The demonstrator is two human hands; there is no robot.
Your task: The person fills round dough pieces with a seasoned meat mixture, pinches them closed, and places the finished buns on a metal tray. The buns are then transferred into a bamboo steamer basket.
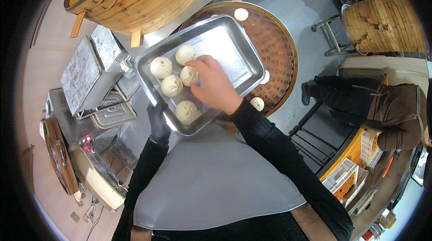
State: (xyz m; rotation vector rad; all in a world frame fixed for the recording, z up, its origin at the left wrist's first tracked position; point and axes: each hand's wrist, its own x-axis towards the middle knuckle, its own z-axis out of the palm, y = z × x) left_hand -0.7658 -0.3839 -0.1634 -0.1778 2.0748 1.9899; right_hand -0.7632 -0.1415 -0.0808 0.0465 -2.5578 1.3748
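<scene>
My left hand (158, 121), in a dark glove, grips the near left rim of a rectangular stainless steel tray (233, 52). Several pleated white buns lie in the tray's left half. My bare right hand (216, 85) reaches over the tray, its thumb and fingers around one bun (189, 75); another bun (185, 54) lies just beyond the fingertips. Beneath the tray's right side is a round bamboo steamer (280, 55) with a woven base, partly hidden. A few buns sit on that base, one near the far rim (241, 14) and one near the front (257, 103).
Stacked bamboo steamers (152, 1) with buns on top stand at the upper left. More steamers (384, 23) stand on a wheeled stand at the upper right. A person (398, 106) in dark clothes works at the right, beside plastic containers (344, 177). Metal equipment (84, 75) is at the left.
</scene>
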